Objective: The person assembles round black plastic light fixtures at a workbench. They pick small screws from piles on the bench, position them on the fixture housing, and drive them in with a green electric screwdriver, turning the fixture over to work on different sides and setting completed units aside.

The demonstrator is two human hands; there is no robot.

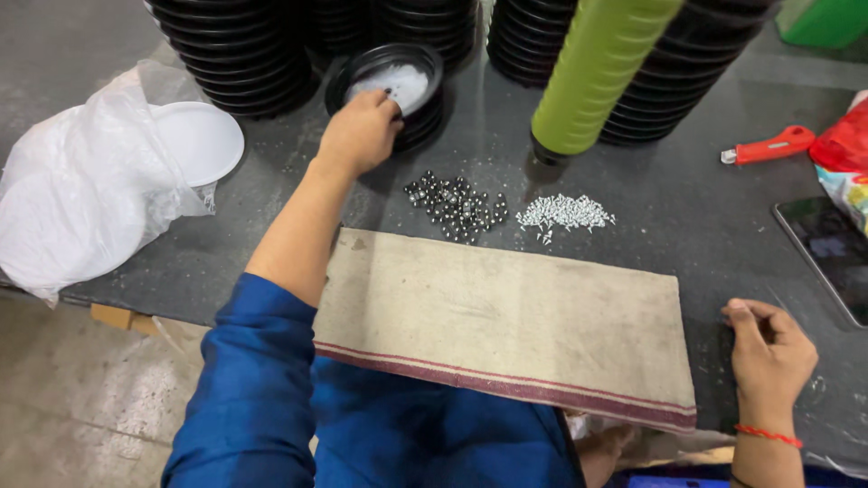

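Observation:
My left hand [360, 132] reaches forward to a short stack of black round housings [418, 122]; its fingers rest on the white disc [398, 83] seated in the top one. My right hand [767, 348] lies on the dark table near the right end of a beige cloth [502, 321], fingers curled, holding nothing that I can see. Between the hands lie a pile of small dark metal balls [457, 206] and a pile of small silver screws [565, 213].
Tall stacks of black ribbed housings [244, 54] line the back, with a green stack [597, 72] leaning among them. A plastic bag of white discs [99, 176] sits at the left. A red-handled tool [768, 146] and a dark tablet [827, 253] lie at the right.

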